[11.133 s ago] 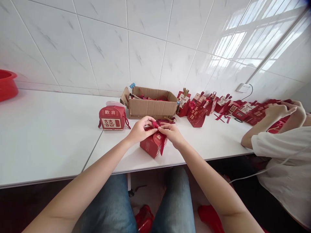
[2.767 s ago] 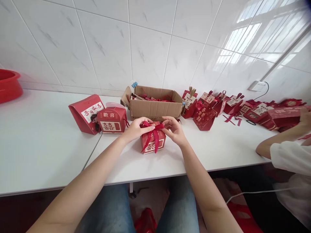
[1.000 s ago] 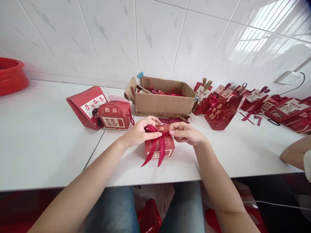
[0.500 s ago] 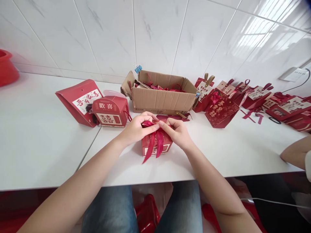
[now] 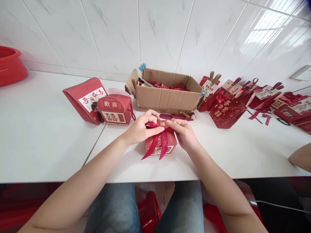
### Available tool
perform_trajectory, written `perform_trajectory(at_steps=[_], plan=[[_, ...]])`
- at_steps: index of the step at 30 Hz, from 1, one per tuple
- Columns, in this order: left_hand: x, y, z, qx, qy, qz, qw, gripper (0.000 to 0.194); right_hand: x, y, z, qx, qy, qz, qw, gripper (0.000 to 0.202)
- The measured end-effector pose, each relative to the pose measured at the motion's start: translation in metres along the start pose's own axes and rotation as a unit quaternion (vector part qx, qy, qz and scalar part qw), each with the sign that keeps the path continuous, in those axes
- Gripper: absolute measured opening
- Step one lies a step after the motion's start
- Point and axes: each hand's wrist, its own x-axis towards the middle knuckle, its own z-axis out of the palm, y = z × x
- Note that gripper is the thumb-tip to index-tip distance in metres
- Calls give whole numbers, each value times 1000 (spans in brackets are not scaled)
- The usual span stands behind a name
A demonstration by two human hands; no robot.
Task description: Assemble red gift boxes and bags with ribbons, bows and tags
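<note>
A small red gift box (image 5: 171, 138) with pale lettering stands on the white table in front of me. A dark red ribbon (image 5: 164, 142) lies across its top, two tails hanging down the front. My left hand (image 5: 143, 127) pinches the ribbon at the left side of the box top, thumb pointing right. My right hand (image 5: 184, 132) has its thumb and finger closed on the ribbon at the right side of the top. Between the hands, part of the box's lettered upper flap shows. The fingers hide the ribbon's ends at both sides.
Behind stands an open cardboard box (image 5: 167, 98) of red pieces, with ribbon strips (image 5: 175, 117) before it. Two red boxes (image 5: 116, 110) stand left, several red gift bags (image 5: 227, 110) right. A red basin (image 5: 12, 66) is far left; another person's arm (image 5: 301, 157) rests at the right edge.
My right hand has moved right, away from my left thumb, uncovering lettering on the box top. The ribbon tails have spread slightly apart. The whole view has shifted a little.
</note>
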Motion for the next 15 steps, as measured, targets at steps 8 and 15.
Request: perform_trajectory(at_steps=[8, 15], plan=[[-2, 6, -4, 37, -5, -10, 999, 24, 3, -4, -15, -125, -23, -134, 983, 32], [-4, 12, -1, 52, -9, 29, 998, 18, 3, -4, -17, -73, -65, -123, 988, 22]])
